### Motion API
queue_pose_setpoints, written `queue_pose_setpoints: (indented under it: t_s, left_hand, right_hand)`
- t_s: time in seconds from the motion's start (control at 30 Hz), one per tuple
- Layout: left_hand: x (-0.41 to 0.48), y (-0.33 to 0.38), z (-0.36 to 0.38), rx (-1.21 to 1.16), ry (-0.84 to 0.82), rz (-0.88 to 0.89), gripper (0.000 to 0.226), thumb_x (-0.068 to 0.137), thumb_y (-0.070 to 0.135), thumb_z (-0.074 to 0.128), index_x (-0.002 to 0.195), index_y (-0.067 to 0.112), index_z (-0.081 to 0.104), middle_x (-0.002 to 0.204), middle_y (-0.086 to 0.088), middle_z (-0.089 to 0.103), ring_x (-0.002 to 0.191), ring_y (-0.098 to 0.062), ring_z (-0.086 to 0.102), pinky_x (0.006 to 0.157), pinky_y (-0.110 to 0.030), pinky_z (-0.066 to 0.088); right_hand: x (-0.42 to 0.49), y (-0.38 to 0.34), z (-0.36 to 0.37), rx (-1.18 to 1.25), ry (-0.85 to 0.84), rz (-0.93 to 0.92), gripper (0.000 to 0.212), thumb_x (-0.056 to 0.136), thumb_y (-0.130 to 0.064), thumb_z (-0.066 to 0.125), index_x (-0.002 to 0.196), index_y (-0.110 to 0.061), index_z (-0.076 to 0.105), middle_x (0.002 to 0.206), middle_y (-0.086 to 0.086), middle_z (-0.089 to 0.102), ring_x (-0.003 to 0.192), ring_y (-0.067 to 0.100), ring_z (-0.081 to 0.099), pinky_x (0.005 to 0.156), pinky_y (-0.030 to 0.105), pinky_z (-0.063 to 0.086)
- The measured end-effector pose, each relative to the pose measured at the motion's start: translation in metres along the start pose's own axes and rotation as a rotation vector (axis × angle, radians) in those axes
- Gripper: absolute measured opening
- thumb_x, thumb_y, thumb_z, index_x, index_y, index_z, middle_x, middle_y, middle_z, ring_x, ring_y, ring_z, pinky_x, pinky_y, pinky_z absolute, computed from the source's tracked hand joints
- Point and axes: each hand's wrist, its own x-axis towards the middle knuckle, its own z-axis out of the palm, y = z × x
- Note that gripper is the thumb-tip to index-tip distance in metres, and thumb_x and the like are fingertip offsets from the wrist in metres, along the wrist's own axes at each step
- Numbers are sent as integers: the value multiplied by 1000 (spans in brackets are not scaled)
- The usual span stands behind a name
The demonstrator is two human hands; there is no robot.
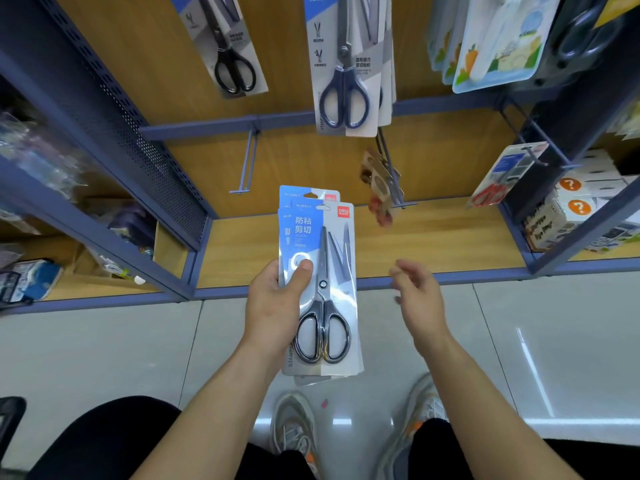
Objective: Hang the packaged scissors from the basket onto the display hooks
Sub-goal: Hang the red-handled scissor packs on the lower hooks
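Note:
My left hand (277,306) grips a small stack of packaged scissors (323,271), grey-handled on blue and white cards, with the thumb across the front of the top pack. My right hand (417,296) hovers to the right of the stack, its fingers loosely curved and holding nothing. An empty display hook (247,161) sticks out from the blue rail just above and left of the stack. No basket is in view.
Blue-handled scissors packs (346,77) and black-handled ones (228,53) hang above. Another hook (389,174) to the right carries small brown packs. Shelf uprights, a perforated side panel (131,133) and boxes (571,209) flank the bay. My shoes (298,427) stand on the tiled floor.

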Motion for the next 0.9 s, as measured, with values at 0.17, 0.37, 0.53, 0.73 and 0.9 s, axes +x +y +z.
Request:
queue_pose_setpoints:
  t_s: [0.17,0.37,0.53,0.73,0.9]
  left_hand:
    - [-3,3,1,-24,16,-5,12,99,27,67,104,19,74,102,-3,80,104,-33,73,97,-56,56]
    - [-5,6,-2,-33,-2,-23,20,96,37,69,109,22,73,101,3,80,98,-24,76,95,-49,58]
    - [-8,9,-1,-33,-9,-10,19,99,39,64,106,24,73,101,5,80,100,-20,75,99,-52,56]
    - [-2,16,-12,-15,36,74,11,98,23,68,107,20,72,101,6,80,100,-21,75,97,-49,57]
    - [7,41,-37,-34,149,145,8,99,28,67,104,27,73,100,11,79,100,-20,73,98,-48,56]
  right_hand:
    - [-68,-28,22,77,-404,-79,38,72,-37,82,101,-17,69,94,3,73,74,16,67,71,38,58]
    - [-74,-31,20,62,-343,-110,26,85,-14,83,109,-21,74,94,-1,78,83,33,75,74,37,60]
    - [-73,-35,19,156,-274,-56,22,94,-10,71,115,-12,65,93,7,80,78,20,75,69,35,59]
    - [-72,-50,18,190,-318,-71,12,97,-11,66,106,-10,57,98,4,79,85,17,75,67,34,57]
    - [-68,-83,15,177,-260,-215,18,94,-1,68,110,-8,61,98,-3,79,92,10,74,77,22,56]
